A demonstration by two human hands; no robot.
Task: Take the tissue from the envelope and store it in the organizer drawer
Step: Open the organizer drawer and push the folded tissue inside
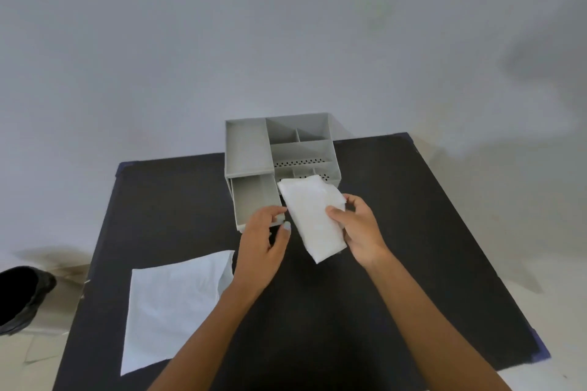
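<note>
- Far left, off the table, I see a dark rounded bin-like object [22,298] on the pale floor, well apart from everything else.
- The black square table [397,279] fills the middle; its left edge runs close past the flat white paper envelope [171,311], which lies near the front-left corner with its lower corner almost at that edge.
- My left hand [260,241] is above the table between the envelope and the organizer, fingers curled at the front right corner of the pulled-out grey drawer [254,197]; I cannot tell whether it actually grips the drawer or the tissue edge.
- The grey plastic desk organizer with open compartments [279,149] stands at the table's far edge, its drawer drawn out toward me and showing a bare floor.
- The folded white tissue [313,219] is held up just right of the open drawer, in front of the organizer's perforated section, tilted, clear of the table.
- My right hand [359,228] pinches the tissue's right edge, thumb on top.
- To the right, the tabletop is bare black surface up to its right edge.
</note>
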